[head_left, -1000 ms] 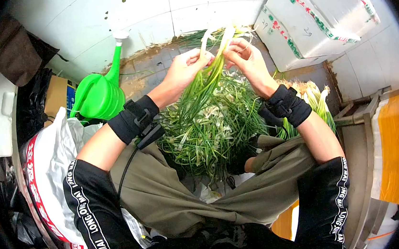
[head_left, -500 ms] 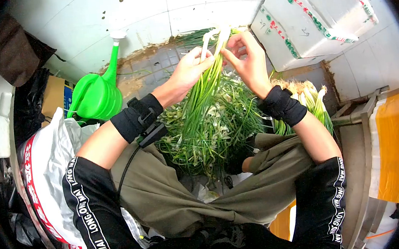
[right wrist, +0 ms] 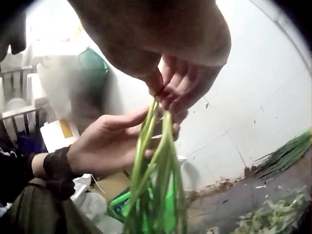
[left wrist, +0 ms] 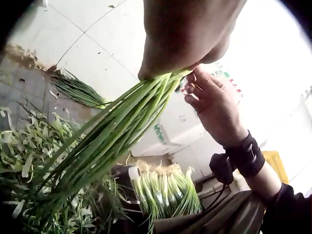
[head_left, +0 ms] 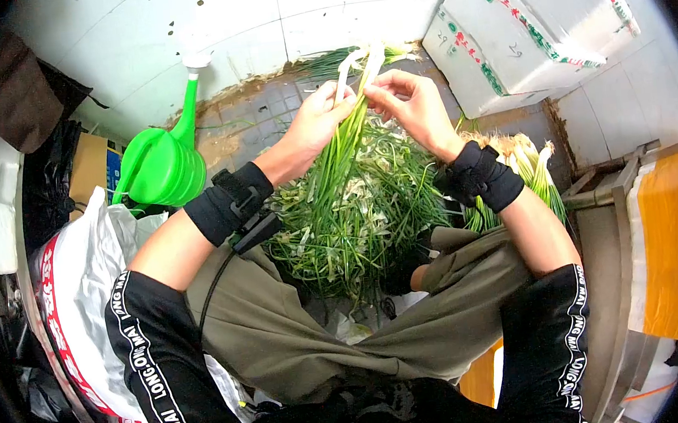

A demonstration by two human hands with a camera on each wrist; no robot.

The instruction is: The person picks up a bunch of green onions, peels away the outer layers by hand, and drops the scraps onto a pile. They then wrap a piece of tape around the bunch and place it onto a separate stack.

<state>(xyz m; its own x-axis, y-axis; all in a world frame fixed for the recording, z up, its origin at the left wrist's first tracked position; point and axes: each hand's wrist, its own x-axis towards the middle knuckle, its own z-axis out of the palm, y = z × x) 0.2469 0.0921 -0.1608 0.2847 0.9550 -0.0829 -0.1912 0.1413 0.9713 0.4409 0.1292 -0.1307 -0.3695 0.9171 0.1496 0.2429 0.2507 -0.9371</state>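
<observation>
A bunch of scallions [head_left: 339, 154] hangs from my left hand [head_left: 315, 128], white ends up and green leaves trailing down. The left fingers grip it just below the white stalks. My right hand [head_left: 415, 110] is on the other side, its thumb and fingertips pinching a stalk of the bunch, as the right wrist view shows near the stalks [right wrist: 168, 126]. Below both hands lies a heap of loose green and pale leaves [head_left: 357, 234]. In the left wrist view the long leaves [left wrist: 117, 122] slant down toward this heap.
Bundled scallions [head_left: 532, 164] with roots up stand at the right, by the knee. More scallions [head_left: 325, 64] lie along the wall. A green watering can [head_left: 162, 167] and a white bag [head_left: 90, 292] are at the left, white boxes [head_left: 495, 50] at the back right.
The right fingers came off the stalks around half a second ago and are now back on them, lower down. The left hand has kept its grip on the scallions.
</observation>
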